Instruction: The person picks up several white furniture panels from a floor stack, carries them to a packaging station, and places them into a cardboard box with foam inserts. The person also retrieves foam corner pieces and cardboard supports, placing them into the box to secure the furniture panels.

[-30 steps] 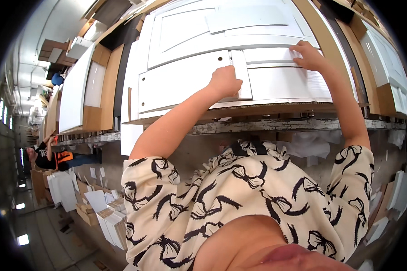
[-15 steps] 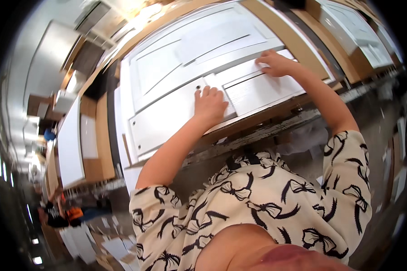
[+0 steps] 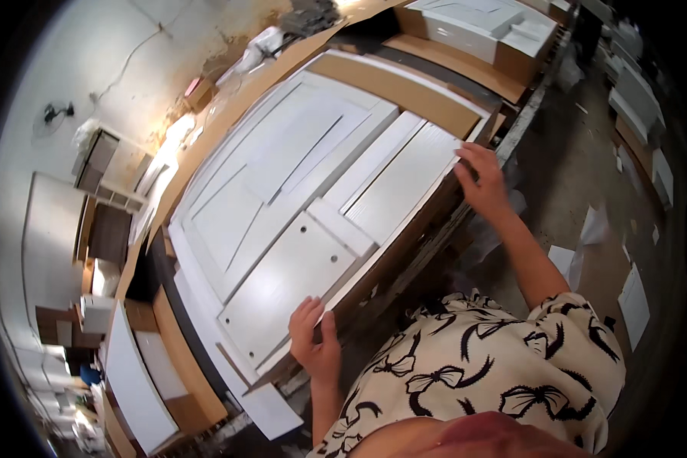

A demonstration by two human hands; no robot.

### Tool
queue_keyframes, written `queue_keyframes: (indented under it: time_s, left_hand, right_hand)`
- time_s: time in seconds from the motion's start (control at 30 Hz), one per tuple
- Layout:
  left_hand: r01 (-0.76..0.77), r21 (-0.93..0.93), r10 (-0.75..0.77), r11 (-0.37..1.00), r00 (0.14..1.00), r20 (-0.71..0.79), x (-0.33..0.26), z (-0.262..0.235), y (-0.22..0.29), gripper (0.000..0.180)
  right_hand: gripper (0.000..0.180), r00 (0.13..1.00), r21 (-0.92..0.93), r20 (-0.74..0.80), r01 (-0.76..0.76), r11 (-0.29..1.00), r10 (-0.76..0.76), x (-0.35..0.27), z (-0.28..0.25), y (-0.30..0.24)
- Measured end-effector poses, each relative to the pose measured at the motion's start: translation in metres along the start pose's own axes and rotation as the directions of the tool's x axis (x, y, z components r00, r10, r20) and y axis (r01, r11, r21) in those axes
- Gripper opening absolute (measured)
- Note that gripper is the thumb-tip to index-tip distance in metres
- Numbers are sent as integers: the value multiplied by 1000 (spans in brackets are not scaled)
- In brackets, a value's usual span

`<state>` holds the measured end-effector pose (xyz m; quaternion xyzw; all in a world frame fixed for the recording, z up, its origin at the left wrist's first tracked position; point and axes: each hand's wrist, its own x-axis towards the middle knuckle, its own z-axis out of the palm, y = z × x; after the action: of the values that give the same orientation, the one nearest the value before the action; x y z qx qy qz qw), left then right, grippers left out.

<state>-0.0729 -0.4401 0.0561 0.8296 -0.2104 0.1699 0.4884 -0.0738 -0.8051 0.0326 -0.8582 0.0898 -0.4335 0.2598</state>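
An open cardboard box (image 3: pixel 404 91) lies before me, packed with flat white parts. A white panel with round dark holes (image 3: pixel 278 286) fills its near left part. To the right of it sits a narrower grooved white board (image 3: pixel 404 179), with a white strip (image 3: pixel 342 229) between them. Behind these stretches a large white panel (image 3: pixel 229 229) with thin dark slots. My left hand (image 3: pixel 315 340) is at the box's near edge beside the holed panel, fingers and thumb apart. At the near right corner, my right hand (image 3: pixel 482 183) has its fingertips by the grooved board's end, thumb spread.
Another box with white panels (image 3: pixel 466 30) stands beyond the right end on the same line. To the left is a further box with a white board (image 3: pixel 133 382). White scraps (image 3: pixel 633 305) lie on the floor at right. A wall fan (image 3: pixel 57 112) shows far left.
My left hand has come off the holed panel toward the near edge. My right hand has moved from the grooved board to the box's near right corner. The view has turned.
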Motion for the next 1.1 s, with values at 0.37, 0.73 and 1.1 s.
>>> queue_keyframes:
  time_s: [0.37,0.73,1.1]
  left_hand:
    - [-78,-202,82,976,997,14,-32,23,-11,14]
    - [722,302,-177,622,506,-844,-141,-110,-103,19]
    - [-123,-838,-847,532,-86,-525,-274,-154,-215,29]
  right_hand:
    - [20,954,218,195,185,958,-229,-29,39,-89]
    - [21,895,499,331,102,860,-298,-62,68,-112]
    - [22,624,830,355,131,542,-696,-51,95,-189]
